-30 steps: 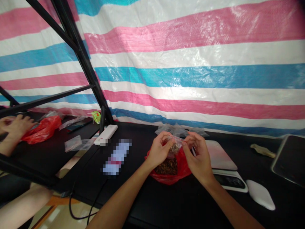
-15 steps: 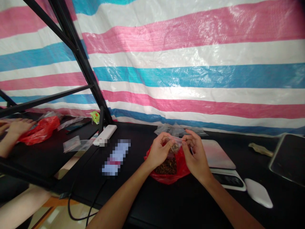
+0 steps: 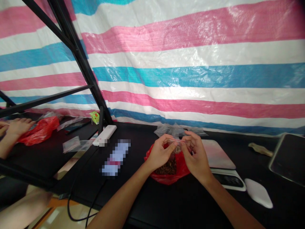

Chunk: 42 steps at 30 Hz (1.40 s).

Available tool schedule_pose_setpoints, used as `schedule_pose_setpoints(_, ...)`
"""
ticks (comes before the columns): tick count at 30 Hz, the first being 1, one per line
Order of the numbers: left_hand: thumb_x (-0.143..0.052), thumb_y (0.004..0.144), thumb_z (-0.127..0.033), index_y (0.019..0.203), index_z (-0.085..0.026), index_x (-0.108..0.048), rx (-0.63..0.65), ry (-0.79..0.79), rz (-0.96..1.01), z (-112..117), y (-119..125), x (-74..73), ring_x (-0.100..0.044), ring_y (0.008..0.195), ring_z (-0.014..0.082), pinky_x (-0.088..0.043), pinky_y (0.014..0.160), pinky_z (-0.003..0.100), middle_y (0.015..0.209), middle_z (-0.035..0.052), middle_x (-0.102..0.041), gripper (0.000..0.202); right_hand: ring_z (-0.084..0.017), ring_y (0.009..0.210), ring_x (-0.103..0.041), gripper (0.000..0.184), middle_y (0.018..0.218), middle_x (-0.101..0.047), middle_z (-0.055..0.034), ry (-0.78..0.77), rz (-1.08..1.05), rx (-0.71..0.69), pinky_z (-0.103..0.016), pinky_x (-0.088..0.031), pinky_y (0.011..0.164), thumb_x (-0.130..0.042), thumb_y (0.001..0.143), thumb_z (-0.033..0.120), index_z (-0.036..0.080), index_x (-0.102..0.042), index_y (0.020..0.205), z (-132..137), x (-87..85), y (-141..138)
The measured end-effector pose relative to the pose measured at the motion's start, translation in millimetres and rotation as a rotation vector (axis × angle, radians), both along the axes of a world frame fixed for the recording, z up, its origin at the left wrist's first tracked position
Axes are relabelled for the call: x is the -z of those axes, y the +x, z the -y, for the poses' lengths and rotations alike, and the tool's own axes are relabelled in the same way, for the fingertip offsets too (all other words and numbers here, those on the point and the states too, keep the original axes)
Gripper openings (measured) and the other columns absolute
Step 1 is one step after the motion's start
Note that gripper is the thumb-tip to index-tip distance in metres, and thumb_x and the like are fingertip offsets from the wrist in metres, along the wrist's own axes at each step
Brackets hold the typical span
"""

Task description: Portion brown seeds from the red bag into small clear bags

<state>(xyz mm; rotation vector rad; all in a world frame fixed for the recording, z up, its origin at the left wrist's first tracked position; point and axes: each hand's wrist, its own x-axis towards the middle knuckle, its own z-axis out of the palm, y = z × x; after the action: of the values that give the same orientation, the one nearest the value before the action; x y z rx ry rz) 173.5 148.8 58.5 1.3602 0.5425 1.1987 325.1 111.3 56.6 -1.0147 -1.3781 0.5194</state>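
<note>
My left hand (image 3: 160,152) and my right hand (image 3: 195,156) are both pinched on the top edge of a small clear plastic bag (image 3: 176,145) with brown bits inside. I hold it just above an open red plastic bag (image 3: 170,173) full of brown dried pieces (image 3: 169,165), which lies on the black table (image 3: 147,203). The fingers of both hands are closed on the small bag's rim, thumbs facing each other.
A digital scale (image 3: 220,159) sits right of my hands, with a white oval lid (image 3: 258,192) and a dark tray (image 3: 289,159) beyond. Clear bags (image 3: 177,129) lie behind. A white power strip (image 3: 105,135) lies to the left. Another person's hand (image 3: 16,127) rests by a red bag (image 3: 39,130).
My fingers have shifted closer together along the small bag's top edge. The view has drifted slightly; the other person's hand has moved a little left.
</note>
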Motion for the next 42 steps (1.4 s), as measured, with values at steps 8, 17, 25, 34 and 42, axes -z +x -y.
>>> schedule_pose_setpoints(8,-0.074,0.091,-0.041,0.1,-0.016,-0.066,-0.01,0.024,-0.003,2.0,-0.1,-3.3,-0.067,0.086,0.0162,-0.053,0.08,0.028,0.094,0.0056,-0.073,0.028,-0.012,0.065,-0.053,0.045,0.098,-0.063,-0.0004,0.018,0.012,-0.021,-0.027,-0.043,0.058,-0.064,0.098,0.029,0.031,-0.048,0.14,2.8,-3.4,-1.4)
schedule_pose_setpoints(17,-0.073,0.091,-0.042,0.1,-0.016,-0.07,-0.053,0.059,-0.082,5.9,-2.2,-8.5,-0.068,0.087,0.0178,-0.053,0.082,0.03,0.095,0.0068,-0.073,0.028,-0.013,0.068,-0.056,0.042,0.095,-0.065,-0.0008,0.014,0.003,-0.008,-0.026,-0.043,0.058,-0.067,0.096,0.03,0.031,-0.051,0.135,4.3,-5.7,-1.7)
schedule_pose_setpoints(25,-0.076,0.089,-0.04,0.102,-0.016,-0.071,-0.064,0.045,-0.096,2.8,-4.6,-8.6,-0.069,0.091,0.0192,-0.054,0.085,0.031,0.099,0.0076,-0.075,0.028,-0.013,0.066,-0.053,0.047,0.1,-0.066,-0.0019,-0.007,0.001,0.01,-0.028,-0.042,0.058,-0.068,0.095,0.033,0.033,-0.052,0.139,3.3,-6.0,0.5)
schedule_pose_setpoints(34,-0.076,0.089,-0.039,0.1,-0.016,-0.072,-0.058,0.047,-0.083,1.4,-3.5,-6.2,-0.069,0.089,0.0184,-0.054,0.085,0.03,0.097,0.007,-0.075,0.026,-0.013,0.068,-0.057,0.043,0.098,-0.067,-0.0022,-0.007,0.006,0.035,-0.026,-0.045,0.058,-0.069,0.094,0.033,0.029,-0.054,0.134,3.7,-6.9,-2.0)
schedule_pose_setpoints(42,-0.072,0.092,-0.039,0.098,-0.017,-0.073,-0.087,0.13,-0.127,4.3,-5.6,-11.0,-0.069,0.091,0.0191,-0.054,0.087,0.031,0.097,0.0071,-0.075,0.023,-0.015,0.075,-0.064,0.046,0.097,-0.067,-0.0023,-0.011,-0.008,0.005,-0.027,-0.054,0.066,-0.07,0.093,0.032,0.029,-0.052,0.136,4.6,-9.9,-1.2)
